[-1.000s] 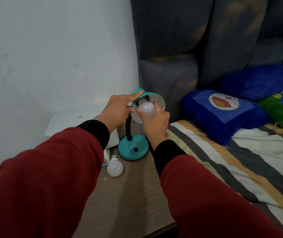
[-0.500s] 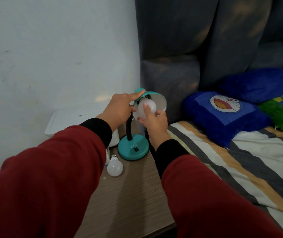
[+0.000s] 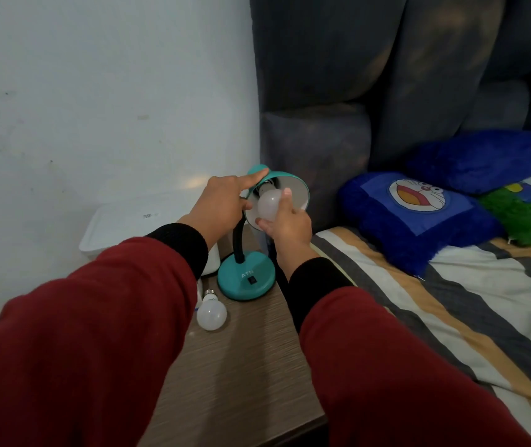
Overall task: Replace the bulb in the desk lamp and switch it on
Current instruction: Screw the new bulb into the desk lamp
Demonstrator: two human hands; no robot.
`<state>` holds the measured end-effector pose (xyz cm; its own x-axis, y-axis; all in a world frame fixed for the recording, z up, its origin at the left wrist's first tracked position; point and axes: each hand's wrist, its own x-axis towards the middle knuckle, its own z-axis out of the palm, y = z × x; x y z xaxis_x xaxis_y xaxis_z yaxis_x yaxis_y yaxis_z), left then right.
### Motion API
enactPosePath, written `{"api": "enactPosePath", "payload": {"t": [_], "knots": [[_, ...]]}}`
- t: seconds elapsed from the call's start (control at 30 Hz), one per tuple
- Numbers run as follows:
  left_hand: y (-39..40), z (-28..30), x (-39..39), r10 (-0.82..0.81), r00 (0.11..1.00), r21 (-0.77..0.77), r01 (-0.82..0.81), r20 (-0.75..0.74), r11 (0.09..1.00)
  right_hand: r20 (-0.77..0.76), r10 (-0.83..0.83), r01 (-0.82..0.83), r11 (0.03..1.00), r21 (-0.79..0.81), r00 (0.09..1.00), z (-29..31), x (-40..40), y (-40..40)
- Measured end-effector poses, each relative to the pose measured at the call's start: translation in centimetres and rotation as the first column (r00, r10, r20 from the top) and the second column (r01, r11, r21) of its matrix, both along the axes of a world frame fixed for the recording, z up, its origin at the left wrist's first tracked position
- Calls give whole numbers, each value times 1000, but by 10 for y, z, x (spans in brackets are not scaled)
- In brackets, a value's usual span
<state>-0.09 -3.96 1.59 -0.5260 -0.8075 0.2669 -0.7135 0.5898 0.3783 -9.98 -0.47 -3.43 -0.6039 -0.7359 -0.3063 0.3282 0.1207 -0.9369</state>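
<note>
A teal desk lamp stands on the wooden nightstand (image 3: 245, 366); its round base (image 3: 246, 280) carries a small black switch. Its shade (image 3: 290, 185) opens toward me. My left hand (image 3: 222, 204) grips the shade's left rim, with the index finger laid along the top. My right hand (image 3: 286, 225) holds a white bulb (image 3: 269, 204) by its globe, the bulb's neck set inside the shade at the socket. Whether the neck sits fully in the socket is hidden. A second white bulb (image 3: 211, 312) lies on the nightstand left of the base.
A white box (image 3: 122, 227) sits against the wall behind my left arm. To the right is a bed with a striped sheet (image 3: 451, 304), blue cartoon pillows (image 3: 416, 217) and a dark padded headboard (image 3: 386, 91).
My right hand has shifted its fingers around the bulb, moving from covering its front to holding it from below and the side. The bulb sits deeper in the shade. The left hand stays on the shade.
</note>
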Motion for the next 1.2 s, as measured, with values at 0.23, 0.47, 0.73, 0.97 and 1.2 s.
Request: {"api": "enactPosePath", "payload": {"t": [0.23, 0.47, 0.73, 0.97, 1.2], "knots": [[3, 0, -1, -9, 999, 30, 10, -37, 1000, 62, -9, 12, 999, -42, 998, 0, 2, 3], [5, 0, -1, 1, 999, 29, 0, -49, 1000, -7, 27, -27, 998, -57, 1000, -6, 2, 1], [5, 0, -1, 2, 999, 43, 0, -54, 999, -96, 28, -24, 999, 41, 995, -7, 0, -1], [5, 0, -2, 8, 999, 45, -6, -36, 999, -65, 67, -57, 988, 146, 996, -1, -2, -4], [4, 1, 0, 15, 1000, 39, -14, -26, 999, -25, 25, -23, 997, 73, 999, -4, -2, -1]]}}
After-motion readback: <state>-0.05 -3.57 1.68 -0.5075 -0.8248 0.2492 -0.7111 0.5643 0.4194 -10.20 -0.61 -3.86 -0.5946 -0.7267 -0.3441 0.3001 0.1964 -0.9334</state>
